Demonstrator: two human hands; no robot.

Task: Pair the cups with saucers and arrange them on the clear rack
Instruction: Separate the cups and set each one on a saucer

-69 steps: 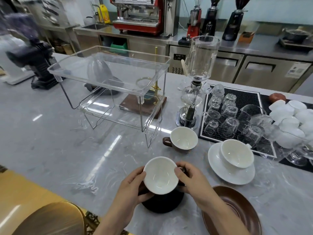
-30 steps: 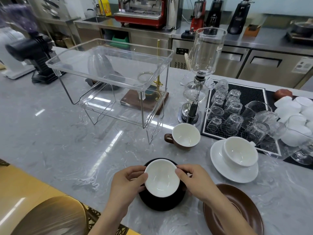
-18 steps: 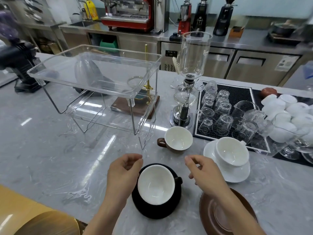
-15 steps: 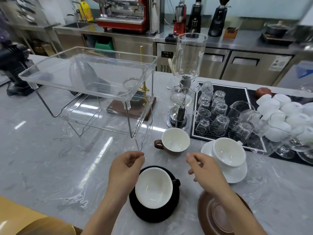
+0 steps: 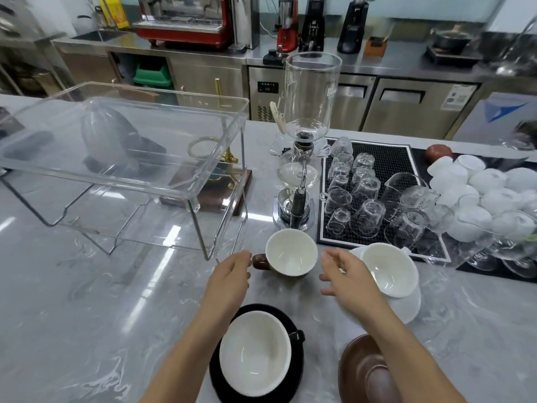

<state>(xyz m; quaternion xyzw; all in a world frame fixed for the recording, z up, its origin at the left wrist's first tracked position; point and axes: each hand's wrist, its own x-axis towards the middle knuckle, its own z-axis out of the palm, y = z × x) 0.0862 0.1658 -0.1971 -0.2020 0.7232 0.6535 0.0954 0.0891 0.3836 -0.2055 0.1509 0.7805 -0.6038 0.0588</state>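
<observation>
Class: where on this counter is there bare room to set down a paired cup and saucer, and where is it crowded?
Bare grey marble counter lies left of the black saucer, in front of the clear acrylic rack, whose top tray is also free. Crowded: right side, around the black glassware mat and white saucer.
</observation>
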